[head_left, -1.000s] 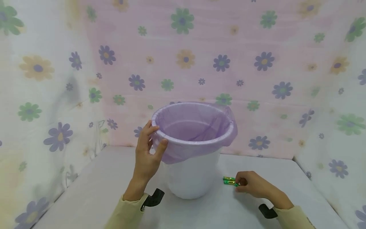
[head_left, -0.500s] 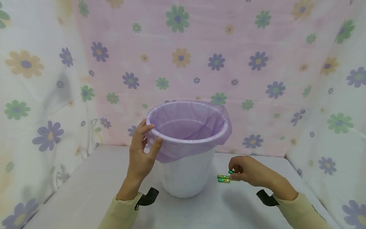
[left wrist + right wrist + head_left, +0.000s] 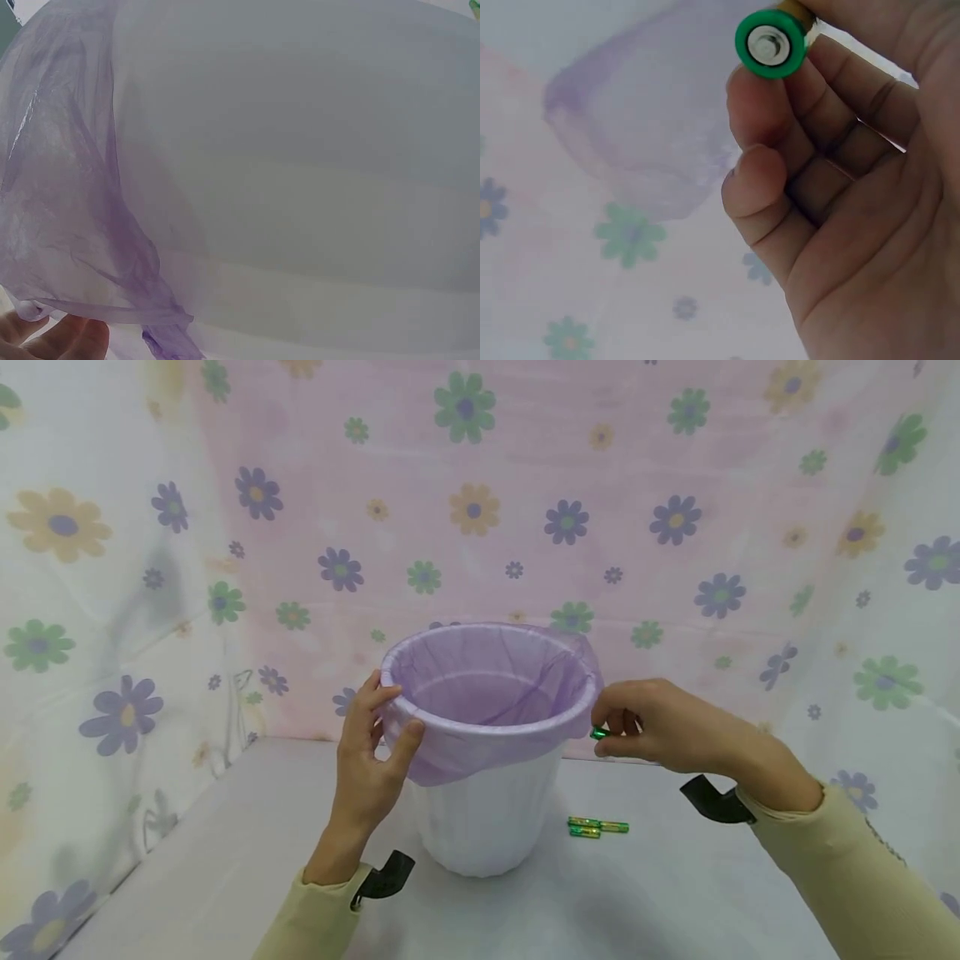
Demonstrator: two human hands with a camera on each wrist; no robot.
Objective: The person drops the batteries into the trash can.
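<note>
A small green battery [image 3: 601, 733] sits beside the upper right edge of the bin [image 3: 487, 827], pinched between the thumb and fingers of the right hand [image 3: 675, 727], with its green end poking out. That is a sound hold: firm on the sides, with the end free for a clean release. By the look of it, the battery is a little low against the bin's rim (whether it touches the bag's overhang, I can't tell), so any crossing calls for more height to avoid snagging the purple bag [image 3: 465, 756]. At the bin's left, the left hand [image 3: 375, 768] grips the lined rim; light, steady pressure should keep bin and bag from shifting. Right of the bin's base, three more batteries [image 3: 583, 822] lie close together on the white table [image 3: 262, 843].
</note>
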